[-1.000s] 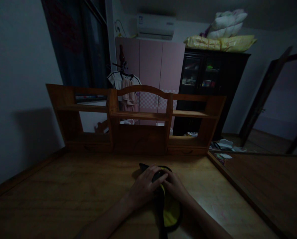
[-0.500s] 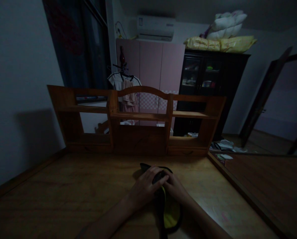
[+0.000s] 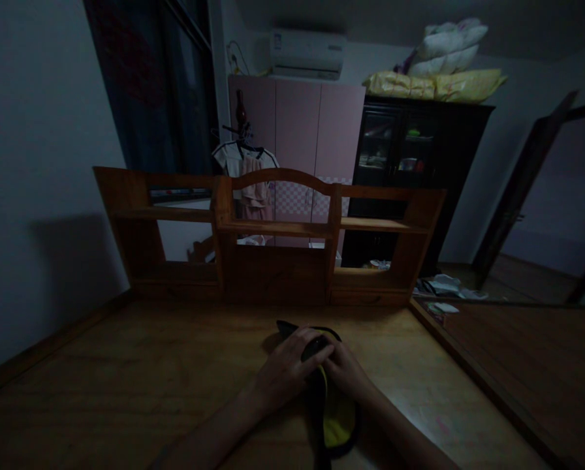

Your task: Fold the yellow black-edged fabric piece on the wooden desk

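Observation:
A black and yellow piece of fabric [image 3: 338,421] lies on the wooden surface [image 3: 126,385] in front of me. My left hand [image 3: 285,369] rests on its far end, fingers curled over the black cloth. My right hand [image 3: 350,372] presses on the same end from the right, fingers closed on the fabric. The two hands touch each other at the fingertips. The room is dim and fine detail of the cloth is hard to see.
A low wooden shelf unit [image 3: 273,235] stands along the far edge of the surface. Behind it are a pink wardrobe [image 3: 316,137], a dark cabinet [image 3: 410,156] with bundled bedding [image 3: 434,72] on top, hanging clothes [image 3: 248,176], and an open door [image 3: 522,183] at right.

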Demonstrator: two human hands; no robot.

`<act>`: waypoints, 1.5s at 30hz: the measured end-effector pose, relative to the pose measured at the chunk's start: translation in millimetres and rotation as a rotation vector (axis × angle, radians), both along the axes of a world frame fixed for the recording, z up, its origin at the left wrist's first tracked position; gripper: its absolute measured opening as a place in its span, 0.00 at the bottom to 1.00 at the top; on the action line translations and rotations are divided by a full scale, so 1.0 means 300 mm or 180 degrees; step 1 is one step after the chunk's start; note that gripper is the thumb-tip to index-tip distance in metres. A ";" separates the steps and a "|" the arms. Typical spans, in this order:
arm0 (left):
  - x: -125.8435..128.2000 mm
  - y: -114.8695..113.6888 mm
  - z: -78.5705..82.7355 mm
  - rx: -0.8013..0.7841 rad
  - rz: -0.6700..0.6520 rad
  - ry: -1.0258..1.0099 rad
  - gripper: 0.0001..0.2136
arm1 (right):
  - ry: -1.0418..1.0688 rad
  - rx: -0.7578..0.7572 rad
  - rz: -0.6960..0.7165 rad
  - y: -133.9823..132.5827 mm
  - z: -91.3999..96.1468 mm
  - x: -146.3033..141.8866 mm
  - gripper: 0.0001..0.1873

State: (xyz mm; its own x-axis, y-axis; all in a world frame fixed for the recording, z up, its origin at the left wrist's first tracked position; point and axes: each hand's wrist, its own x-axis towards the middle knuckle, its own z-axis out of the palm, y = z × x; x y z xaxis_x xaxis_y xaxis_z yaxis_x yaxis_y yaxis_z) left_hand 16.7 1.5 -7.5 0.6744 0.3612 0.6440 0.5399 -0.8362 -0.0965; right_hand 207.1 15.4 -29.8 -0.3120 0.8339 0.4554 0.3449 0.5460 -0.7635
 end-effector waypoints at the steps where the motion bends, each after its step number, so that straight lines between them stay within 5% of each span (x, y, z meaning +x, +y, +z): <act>1: 0.000 0.000 0.001 -0.0004 -0.0009 0.0003 0.36 | 0.0003 0.0035 0.0007 0.000 0.000 -0.001 0.17; 11: 0.000 -0.004 -0.004 -0.0146 -0.0046 0.0051 0.41 | 0.0112 -0.0339 0.0520 -0.026 0.056 0.015 0.21; 21: 0.001 -0.011 0.016 -0.0195 0.0028 -0.0014 0.43 | 0.0109 -0.0179 0.0095 -0.011 -0.002 -0.003 0.20; 31: -0.002 -0.017 0.015 -0.0393 0.0037 -0.0105 0.43 | 0.0288 -0.0713 0.0022 -0.036 0.049 -0.012 0.25; 40: -0.002 -0.016 0.015 -0.0133 0.0050 0.0227 0.43 | -0.0665 0.0051 -0.0017 -0.012 0.027 0.017 0.12; 45: 0.003 -0.029 0.034 -0.0202 0.0140 0.0304 0.45 | -0.0613 0.0224 0.0136 -0.022 0.028 0.020 0.16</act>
State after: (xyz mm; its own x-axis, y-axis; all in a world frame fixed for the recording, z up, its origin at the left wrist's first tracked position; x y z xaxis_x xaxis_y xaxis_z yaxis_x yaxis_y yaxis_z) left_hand 17.6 -7.0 2.7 0.7141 0.4299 0.5525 0.5672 -0.8179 -0.0967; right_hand 213.2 8.7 -21.3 -0.4333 0.7863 0.4405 0.4562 0.6128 -0.6452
